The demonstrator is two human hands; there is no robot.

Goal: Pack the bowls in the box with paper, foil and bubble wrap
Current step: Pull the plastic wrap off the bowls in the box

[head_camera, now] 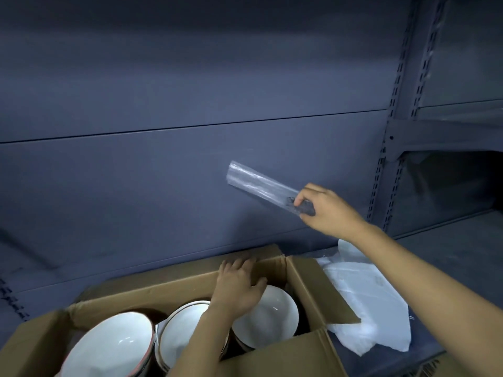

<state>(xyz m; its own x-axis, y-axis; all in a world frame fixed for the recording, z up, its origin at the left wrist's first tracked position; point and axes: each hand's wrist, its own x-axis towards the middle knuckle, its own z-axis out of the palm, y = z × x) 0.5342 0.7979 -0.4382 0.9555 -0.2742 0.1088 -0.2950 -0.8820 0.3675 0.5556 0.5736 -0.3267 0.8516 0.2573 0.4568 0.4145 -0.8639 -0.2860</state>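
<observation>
An open cardboard box (168,289) stands at the bottom of the view with three white bowls in it: one at the left (109,346), one in the middle (179,333), one at the right (269,319). My left hand (239,284) rests on the box's back flap above the right bowl, fingers spread over the cardboard edge. My right hand (326,210) is raised above and to the right of the box. It pinches one end of a folded strip of clear plastic wrap (261,186) that points up and left.
White foam or plastic sheets (364,300) lie on the shelf just right of the box. A dark grey back panel (163,104) fills the view behind. A perforated shelf upright (392,137) and further shelves stand at the right.
</observation>
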